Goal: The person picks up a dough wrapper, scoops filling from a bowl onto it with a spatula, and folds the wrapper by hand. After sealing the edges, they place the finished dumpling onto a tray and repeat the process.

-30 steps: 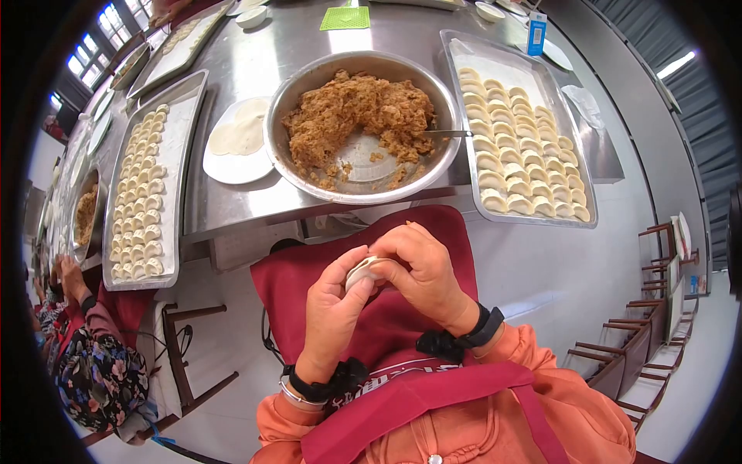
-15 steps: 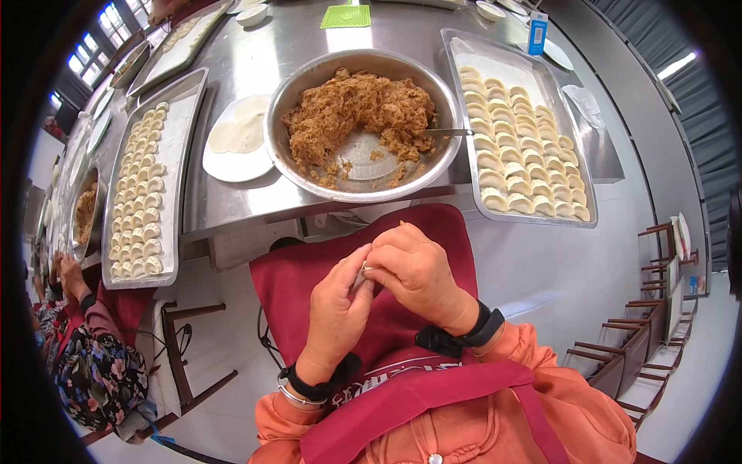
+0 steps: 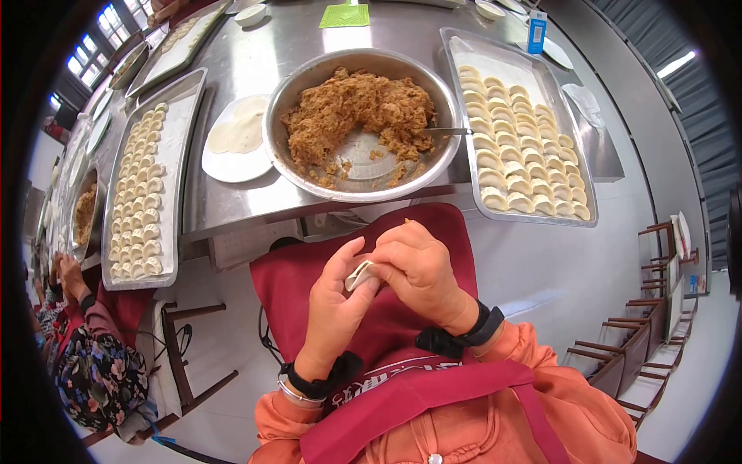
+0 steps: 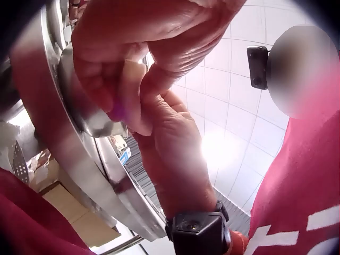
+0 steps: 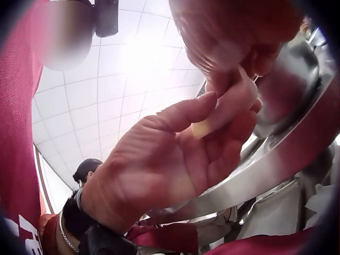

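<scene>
Over the lap, a pale folded dumpling (image 3: 358,275) is held between both hands, its edge facing up. My left hand (image 3: 331,303) holds its near end between thumb and fingers. The right hand (image 3: 421,271) pinches the other end with thumb and forefinger, covering that part. In the left wrist view the dumpling (image 4: 133,93) shows as a narrow pale strip between the hands' fingers. The right wrist view has the dumpling (image 5: 234,106) lying across the left fingers, under the left thumb.
Ahead on the steel table stands a large bowl (image 3: 282,174) of brown filling with a utensil (image 3: 450,132). Wrappers (image 3: 239,131) lie on a white plate (image 3: 232,172) left of it. Trays of dumplings flank both sides, left tray (image 3: 178,116) and right tray (image 3: 483,58). Another person (image 3: 100,363) sits at left.
Half a second ago the fingers closed over the dumpling and nearly hid it. Now the left forefinger is lifted away and the dumpling's folded edge shows again. The right hand keeps pinching.
</scene>
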{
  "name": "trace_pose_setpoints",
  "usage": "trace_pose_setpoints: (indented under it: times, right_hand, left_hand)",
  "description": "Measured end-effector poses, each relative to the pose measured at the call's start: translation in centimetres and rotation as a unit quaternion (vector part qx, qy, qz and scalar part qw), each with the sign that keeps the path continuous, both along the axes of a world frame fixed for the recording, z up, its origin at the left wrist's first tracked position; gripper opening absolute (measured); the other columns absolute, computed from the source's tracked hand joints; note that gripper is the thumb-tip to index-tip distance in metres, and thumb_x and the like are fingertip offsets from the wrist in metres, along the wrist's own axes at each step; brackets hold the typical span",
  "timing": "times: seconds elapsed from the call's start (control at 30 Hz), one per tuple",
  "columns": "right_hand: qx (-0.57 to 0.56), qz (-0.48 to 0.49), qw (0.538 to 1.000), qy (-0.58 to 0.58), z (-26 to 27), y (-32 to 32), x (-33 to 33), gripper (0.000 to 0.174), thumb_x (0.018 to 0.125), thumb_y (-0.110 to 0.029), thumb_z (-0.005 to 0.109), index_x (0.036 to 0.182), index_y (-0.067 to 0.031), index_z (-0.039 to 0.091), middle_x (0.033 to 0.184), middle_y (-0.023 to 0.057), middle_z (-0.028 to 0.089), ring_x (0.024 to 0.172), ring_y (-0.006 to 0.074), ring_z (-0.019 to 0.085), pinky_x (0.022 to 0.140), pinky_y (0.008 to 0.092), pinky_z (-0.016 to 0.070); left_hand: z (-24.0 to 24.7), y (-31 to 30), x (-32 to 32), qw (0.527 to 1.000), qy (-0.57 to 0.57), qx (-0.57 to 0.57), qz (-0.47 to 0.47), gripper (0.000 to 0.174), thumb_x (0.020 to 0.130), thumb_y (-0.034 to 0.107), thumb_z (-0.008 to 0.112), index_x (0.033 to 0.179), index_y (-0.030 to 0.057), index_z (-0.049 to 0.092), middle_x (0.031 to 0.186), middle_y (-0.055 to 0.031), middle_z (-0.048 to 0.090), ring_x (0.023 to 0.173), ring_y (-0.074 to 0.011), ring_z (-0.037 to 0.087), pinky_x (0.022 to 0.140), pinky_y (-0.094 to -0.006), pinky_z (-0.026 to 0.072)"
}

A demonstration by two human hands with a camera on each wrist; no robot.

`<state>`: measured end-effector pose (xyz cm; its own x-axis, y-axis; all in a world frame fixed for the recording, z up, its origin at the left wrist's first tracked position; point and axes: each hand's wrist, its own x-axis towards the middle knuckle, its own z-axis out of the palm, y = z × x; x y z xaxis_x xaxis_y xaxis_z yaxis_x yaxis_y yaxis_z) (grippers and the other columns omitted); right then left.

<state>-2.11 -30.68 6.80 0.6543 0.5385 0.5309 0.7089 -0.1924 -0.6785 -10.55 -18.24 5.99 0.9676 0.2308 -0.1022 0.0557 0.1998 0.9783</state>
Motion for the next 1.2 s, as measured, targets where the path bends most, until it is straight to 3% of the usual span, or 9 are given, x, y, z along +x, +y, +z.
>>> trace_pose_setpoints:
  times: [0.23, 0.33, 0.4, 0.43, 0.5, 0.77, 0.93, 1.0, 1.2]
  right_hand:
    - [-0.002, -0.002, 0.998, 0.057, 0.49, 0.12, 0.02, 0.014, 0.066, -0.008, 0.069, 0.077, -0.0078, 0.061, 0.077, 0.0046, 0.056, 0.070, 0.0250, 0.052, 0.060, 0.0342, 0.0442]
    - [-0.003, 0.008, 1.000, 0.022, 0.13, 0.12, 0.14, 0.013, 0.066, -0.008, 0.069, 0.076, -0.0081, 0.061, 0.077, 0.0042, 0.056, 0.070, 0.0248, 0.052, 0.060, 0.0338, 0.0444]
    - [-0.006, 0.011, 1.000, 0.016, 0.16, 0.16, 0.09, 0.013, 0.066, -0.008, 0.069, 0.075, -0.0080, 0.061, 0.077, 0.0041, 0.056, 0.071, 0.0247, 0.052, 0.060, 0.0337, 0.0445]
    - [-0.009, 0.014, 1.000, 0.010, 0.19, 0.17, 0.07, 0.012, 0.066, -0.007, 0.069, 0.074, -0.0079, 0.060, 0.077, 0.0040, 0.056, 0.071, 0.0247, 0.053, 0.060, 0.0336, 0.0447]
    - [-0.008, 0.020, 1.000, 0.013, 0.22, 0.14, 0.01, 0.014, 0.065, -0.006, 0.070, 0.074, -0.0072, 0.060, 0.076, 0.0046, 0.056, 0.070, 0.0247, 0.053, 0.062, 0.0337, 0.0433]
    - [-0.003, 0.019, 1.000, 0.008, 0.10, 0.19, -0.11, 0.016, 0.064, -0.004, 0.071, 0.075, -0.0062, 0.059, 0.077, 0.0059, 0.057, 0.069, 0.0253, 0.054, 0.063, 0.0340, 0.0420]
    - [-0.012, -0.002, 1.000, 0.004, 0.52, 0.51, -0.20, 0.019, 0.065, -0.005, 0.070, 0.081, -0.0074, 0.059, 0.083, 0.0047, 0.056, 0.076, 0.0260, 0.053, 0.066, 0.0342, 0.0464]
    - [-0.019, 0.004, 1.000, -0.003, 0.52, 0.43, -0.19, 0.019, 0.065, -0.005, 0.070, 0.080, -0.0075, 0.059, 0.083, 0.0046, 0.056, 0.076, 0.0261, 0.053, 0.066, 0.0343, 0.0463]
    - [-0.016, 0.024, 0.999, -0.020, 0.03, 0.10, -0.11, 0.017, 0.065, -0.006, 0.069, 0.077, -0.0072, 0.058, 0.082, 0.0046, 0.056, 0.076, 0.0260, 0.053, 0.065, 0.0347, 0.0456]
  left_hand:
    - [0.38, -0.17, -0.01, 0.990, 0.014, -0.138, -0.014, 0.038, 0.088, 0.001, 0.052, 0.126, -0.0026, 0.045, 0.113, -0.0092, 0.055, 0.098, -0.0143, 0.057, 0.084, -0.0259, 0.0492]
    - [0.42, -0.20, -0.09, 0.995, 0.025, -0.095, 0.003, 0.037, 0.088, 0.001, 0.051, 0.125, -0.0016, 0.047, 0.110, -0.0086, 0.058, 0.096, -0.0131, 0.058, 0.082, -0.0252, 0.0494]
    - [0.48, -0.08, -0.11, 0.994, 0.016, 0.109, -0.003, 0.036, 0.086, -0.001, 0.053, 0.122, -0.0003, 0.050, 0.105, -0.0103, 0.062, 0.094, -0.0139, 0.060, 0.079, -0.0255, 0.0495]
    - [0.37, -0.11, -0.07, 0.994, 0.016, 0.109, -0.003, 0.036, 0.086, -0.001, 0.053, 0.122, -0.0003, 0.050, 0.105, -0.0103, 0.062, 0.094, -0.0139, 0.060, 0.079, -0.0255, 0.0495]
    - [0.09, -0.18, 0.03, 0.975, -0.043, 0.220, 0.008, 0.037, 0.083, -0.003, 0.056, 0.120, 0.0011, 0.053, 0.102, -0.0132, 0.064, 0.091, -0.0171, 0.062, 0.077, -0.0270, 0.0493]
    - [0.07, 0.22, 0.08, 0.971, -0.039, 0.236, -0.010, 0.041, 0.079, -0.003, 0.059, 0.120, 0.0021, 0.052, 0.106, -0.0167, 0.062, 0.092, -0.0238, 0.063, 0.078, -0.0291, 0.0491]
    - [0.29, 0.13, 0.05, 0.967, -0.032, 0.254, 0.001, 0.047, 0.080, -0.002, 0.057, 0.126, 0.0036, 0.047, 0.105, -0.0170, 0.062, 0.093, -0.0249, 0.064, 0.078, -0.0303, 0.0492]
    - [0.45, 0.05, -0.06, 0.973, 0.005, 0.230, -0.003, 0.051, 0.083, -0.001, 0.054, 0.131, 0.0025, 0.040, 0.103, -0.0098, 0.062, 0.090, -0.0119, 0.058, 0.079, -0.0242, 0.0456]
    - [0.41, 0.18, -0.09, 0.977, 0.009, 0.210, -0.022, 0.051, 0.084, -0.001, 0.054, 0.133, 0.0014, 0.038, 0.104, -0.0096, 0.060, 0.090, -0.0114, 0.057, 0.078, -0.0235, 0.0453]
